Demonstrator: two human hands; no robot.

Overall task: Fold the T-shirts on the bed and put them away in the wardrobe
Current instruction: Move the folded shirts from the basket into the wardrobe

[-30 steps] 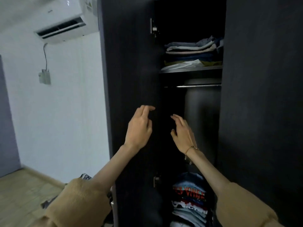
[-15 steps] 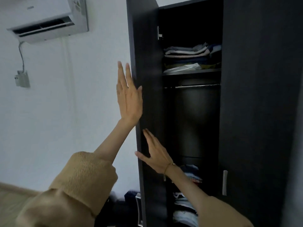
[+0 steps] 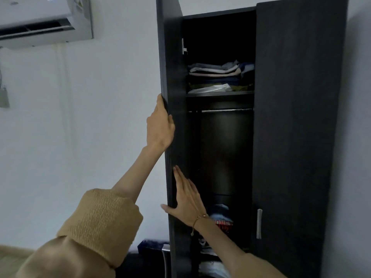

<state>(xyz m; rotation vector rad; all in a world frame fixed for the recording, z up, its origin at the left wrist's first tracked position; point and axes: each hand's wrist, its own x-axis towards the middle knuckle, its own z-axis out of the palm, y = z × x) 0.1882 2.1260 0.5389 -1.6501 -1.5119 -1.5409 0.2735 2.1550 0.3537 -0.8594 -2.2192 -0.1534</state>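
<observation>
The dark wardrobe's left door stands open, nearly edge-on to me. My left hand grips its outer edge at mid height, thumb on the inner face and fingers hidden behind the door. Lower down, my right hand lies flat against the door's inner face with straight fingers. Folded clothes are stacked on the upper shelf. A pile of folded T-shirts sits at the bottom of the compartment, partly hidden by my right arm. Neither hand holds a garment.
The right wardrobe door is closed, with a metal handle. A bare hanging rail runs below the shelf. An air conditioner hangs on the white wall at upper left. A dark object stands beside the wardrobe's foot.
My left hand went from lying flat on the door's outer side to gripping its edge lower down. My right hand stays flat on the inner face. The view has shifted back and up.
</observation>
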